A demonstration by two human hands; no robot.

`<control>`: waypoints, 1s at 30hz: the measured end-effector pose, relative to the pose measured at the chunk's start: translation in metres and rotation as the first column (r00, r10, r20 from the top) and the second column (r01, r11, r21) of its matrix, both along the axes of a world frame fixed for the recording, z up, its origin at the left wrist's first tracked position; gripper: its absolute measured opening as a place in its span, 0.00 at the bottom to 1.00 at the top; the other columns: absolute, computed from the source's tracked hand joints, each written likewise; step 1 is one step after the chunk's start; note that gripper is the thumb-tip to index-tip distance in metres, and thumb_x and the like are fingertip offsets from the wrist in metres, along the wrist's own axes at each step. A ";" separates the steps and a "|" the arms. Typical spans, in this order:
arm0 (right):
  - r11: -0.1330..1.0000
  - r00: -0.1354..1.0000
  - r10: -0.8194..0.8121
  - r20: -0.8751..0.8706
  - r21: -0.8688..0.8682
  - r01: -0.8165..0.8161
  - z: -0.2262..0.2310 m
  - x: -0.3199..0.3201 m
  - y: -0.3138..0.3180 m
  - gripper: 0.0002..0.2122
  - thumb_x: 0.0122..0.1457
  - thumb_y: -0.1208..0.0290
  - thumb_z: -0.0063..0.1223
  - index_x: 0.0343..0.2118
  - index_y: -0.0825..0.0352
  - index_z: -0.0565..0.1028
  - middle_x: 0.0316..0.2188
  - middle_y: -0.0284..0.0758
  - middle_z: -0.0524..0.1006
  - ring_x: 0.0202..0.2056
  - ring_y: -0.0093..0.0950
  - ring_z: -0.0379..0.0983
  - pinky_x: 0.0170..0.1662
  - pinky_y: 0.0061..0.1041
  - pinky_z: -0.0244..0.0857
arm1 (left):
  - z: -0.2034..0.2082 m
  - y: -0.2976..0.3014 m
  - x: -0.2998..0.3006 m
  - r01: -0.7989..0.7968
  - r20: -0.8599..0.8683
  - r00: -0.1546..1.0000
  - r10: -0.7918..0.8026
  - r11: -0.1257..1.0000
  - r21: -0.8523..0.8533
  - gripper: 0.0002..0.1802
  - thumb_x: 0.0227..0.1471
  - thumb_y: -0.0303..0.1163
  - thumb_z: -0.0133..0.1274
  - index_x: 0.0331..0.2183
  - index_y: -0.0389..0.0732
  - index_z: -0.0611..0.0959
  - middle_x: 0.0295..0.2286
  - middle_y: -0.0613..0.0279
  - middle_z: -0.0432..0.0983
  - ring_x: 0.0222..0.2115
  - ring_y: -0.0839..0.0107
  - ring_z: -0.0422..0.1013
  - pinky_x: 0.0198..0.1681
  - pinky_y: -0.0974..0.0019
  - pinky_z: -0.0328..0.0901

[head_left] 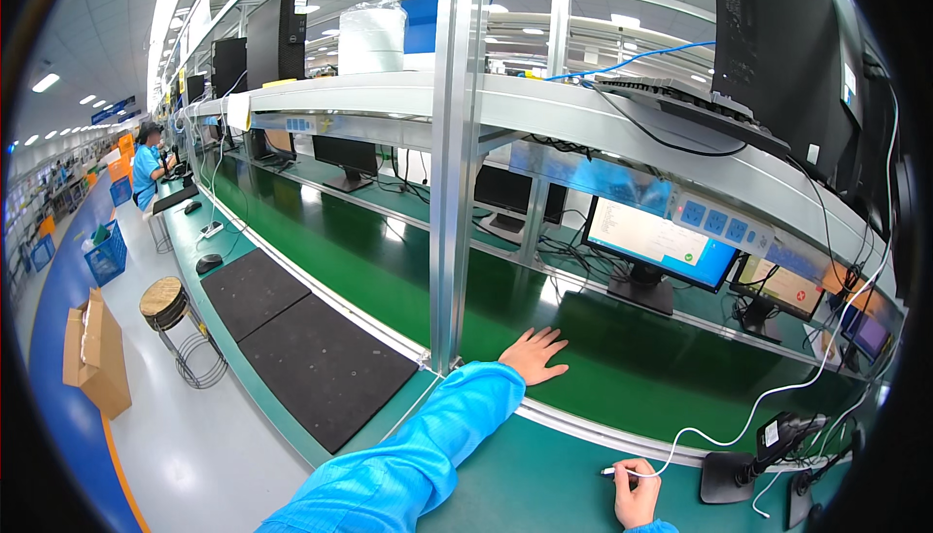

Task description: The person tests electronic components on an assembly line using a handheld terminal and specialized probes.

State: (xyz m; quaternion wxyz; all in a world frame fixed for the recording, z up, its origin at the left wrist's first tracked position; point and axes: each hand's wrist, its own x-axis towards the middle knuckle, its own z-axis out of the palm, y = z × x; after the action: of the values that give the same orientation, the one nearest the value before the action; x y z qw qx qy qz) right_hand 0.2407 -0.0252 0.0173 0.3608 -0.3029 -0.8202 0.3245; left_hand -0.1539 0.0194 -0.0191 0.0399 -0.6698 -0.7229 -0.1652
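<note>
My left hand (533, 356) is stretched forward past the metal post, fingers spread, over or on the green conveyor belt (379, 266); whether it touches is hard to tell. Nothing is in it. Low in the picture, my right hand (637, 494) pinches the plug end of a white cable (741, 439) above the green bench top (544, 480). From that hand the cable loops right and rises toward the shelf. A black handheld scanner (785, 434) on a stand is right of my right hand.
An upright metal post (452, 164) stands left of my left hand. Beyond the belt are a lit monitor (661, 241) and a smaller screen (777, 285). Black mats (326, 358) cover the bench at left. A stool (163, 302) and a seated person (146, 164) are farther left.
</note>
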 end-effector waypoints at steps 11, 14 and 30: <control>0.997 0.995 -0.056 -0.077 -0.059 0.052 -0.014 -0.006 0.006 0.07 0.63 0.73 0.59 0.33 0.72 0.81 0.29 0.37 0.82 0.29 0.24 0.79 0.32 0.23 0.69 | -0.002 -0.007 -0.013 0.016 0.001 1.000 -0.016 0.999 0.031 0.41 0.64 0.64 0.44 0.67 0.47 0.68 0.68 0.49 0.58 0.71 0.52 0.50 0.73 0.45 0.44; 0.997 0.996 -0.063 -0.058 -0.044 0.060 -0.014 -0.006 0.008 0.04 0.62 0.75 0.60 0.33 0.70 0.81 0.29 0.38 0.81 0.27 0.27 0.77 0.31 0.25 0.70 | 0.000 -0.007 -0.016 0.024 0.000 1.000 -0.024 1.000 0.020 0.41 0.64 0.64 0.43 0.67 0.47 0.68 0.69 0.49 0.57 0.71 0.52 0.49 0.73 0.45 0.44; 0.998 0.997 -0.047 -0.056 -0.033 0.045 -0.012 -0.005 0.006 0.04 0.62 0.73 0.62 0.34 0.68 0.82 0.28 0.35 0.81 0.27 0.25 0.77 0.31 0.24 0.70 | 0.008 -0.020 -0.028 0.025 -0.003 1.000 -0.025 1.000 0.002 0.39 0.66 0.62 0.44 0.68 0.48 0.66 0.69 0.49 0.56 0.71 0.53 0.49 0.74 0.45 0.44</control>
State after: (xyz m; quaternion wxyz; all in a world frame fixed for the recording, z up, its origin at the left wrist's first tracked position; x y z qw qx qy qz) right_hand 0.2360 -0.0192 0.0058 0.3867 -0.3181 -0.7971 0.3376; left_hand -0.1823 -0.0005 -0.0114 0.0395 -0.6791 -0.7141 -0.1653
